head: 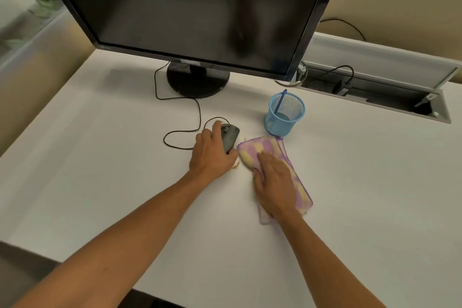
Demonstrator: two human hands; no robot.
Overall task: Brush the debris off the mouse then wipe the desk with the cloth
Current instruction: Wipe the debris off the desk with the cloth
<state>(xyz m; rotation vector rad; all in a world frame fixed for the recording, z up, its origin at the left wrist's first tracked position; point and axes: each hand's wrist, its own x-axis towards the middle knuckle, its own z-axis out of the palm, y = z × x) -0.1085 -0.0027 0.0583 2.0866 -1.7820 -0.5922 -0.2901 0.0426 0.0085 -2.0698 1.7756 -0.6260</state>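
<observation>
A dark grey wired mouse [230, 136] is on the white desk [100, 157], and my left hand [212, 152] grips it from the left side. A purple-and-yellow cloth [252, 150] lies flat just right of the mouse, and my right hand [273, 180] presses down on it, fingers spread over its middle. Small yellowish debris [236, 164] lies on the desk between my two hands, and a bit more debris [244, 137] sits beside the mouse's right edge.
A blue mesh pen cup [285, 114] holding a blue brush stands right behind the cloth. The black monitor [195, 7] and its round stand [197, 80] are at the back. The mouse cable [185, 117] loops left of the mouse. An open cable tray [375, 97] sits back right.
</observation>
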